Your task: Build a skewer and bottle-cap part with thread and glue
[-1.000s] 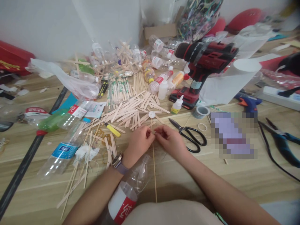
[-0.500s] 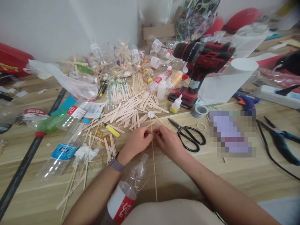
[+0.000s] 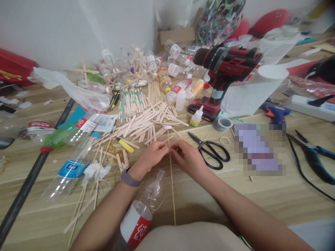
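Note:
A thin bamboo skewer [image 3: 172, 188] runs from near my body away across the table, with a white bottle cap [image 3: 168, 127] at its far end. My left hand [image 3: 156, 153] pinches at the skewer from the left, wearing a watch on the wrist. From the right, my right hand [image 3: 186, 153] closes its fingertips at the same spot. The fingertips nearly meet; any small thing between them is too fine to make out. A cut clear plastic bottle [image 3: 138, 219] with a red and white label lies by my left forearm. Black-handled scissors [image 3: 213, 153] lie right of my right hand.
Loose craft sticks [image 3: 141, 122] spread beyond my hands. A red cordless drill [image 3: 222, 69] stands behind a glue bottle [image 3: 196, 116] and a tape roll [image 3: 223, 124]. Pliers [image 3: 314, 157] and a glue gun [image 3: 276, 111] lie right. A yellow cutter [image 3: 126, 145] and plastic bottles [image 3: 72, 170] lie left.
The white cap has tilted from facing me to nearly edge-on as the skewer turned. My left wrist has rotated, so the watch face is less visible. Both hands stay at the same spot.

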Motion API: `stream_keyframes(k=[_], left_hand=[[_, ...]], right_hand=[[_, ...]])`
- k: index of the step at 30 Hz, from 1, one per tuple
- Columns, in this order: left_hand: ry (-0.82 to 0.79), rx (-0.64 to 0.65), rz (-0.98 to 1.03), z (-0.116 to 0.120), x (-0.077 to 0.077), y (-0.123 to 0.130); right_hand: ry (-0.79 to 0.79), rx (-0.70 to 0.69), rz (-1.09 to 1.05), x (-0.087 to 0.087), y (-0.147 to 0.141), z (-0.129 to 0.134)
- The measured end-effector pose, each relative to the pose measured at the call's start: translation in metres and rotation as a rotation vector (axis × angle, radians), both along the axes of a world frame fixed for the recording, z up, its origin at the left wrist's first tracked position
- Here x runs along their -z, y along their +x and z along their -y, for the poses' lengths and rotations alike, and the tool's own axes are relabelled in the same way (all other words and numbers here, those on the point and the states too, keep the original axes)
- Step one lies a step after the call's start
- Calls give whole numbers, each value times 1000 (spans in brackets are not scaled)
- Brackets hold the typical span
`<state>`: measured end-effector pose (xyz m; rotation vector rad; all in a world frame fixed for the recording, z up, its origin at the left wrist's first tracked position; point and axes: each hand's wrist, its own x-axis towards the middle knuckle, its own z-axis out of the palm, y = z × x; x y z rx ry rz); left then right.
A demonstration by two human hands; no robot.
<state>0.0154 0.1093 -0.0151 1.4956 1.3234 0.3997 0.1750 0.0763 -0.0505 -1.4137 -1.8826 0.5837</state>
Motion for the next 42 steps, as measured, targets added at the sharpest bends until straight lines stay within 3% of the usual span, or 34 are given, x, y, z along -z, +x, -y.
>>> stream_keyframes(k=[9, 23, 33, 37, 42], left_hand=[[-138, -71, 158, -2, 8, 0], [-226, -166, 289, 1, 4, 2], [-222, -420, 422, -1, 1, 3], [-155, -404, 516, 0, -1, 3], [-176, -266, 642, -1, -5, 2]], right_hand=[[-35, 30, -38, -7, 2, 1], [-158, -1, -178, -15, -1, 0], [-229, 155, -273, -16, 8, -7], [-301, 168, -399, -14, 7, -7], [-475, 113, -680, -14, 3, -9]])
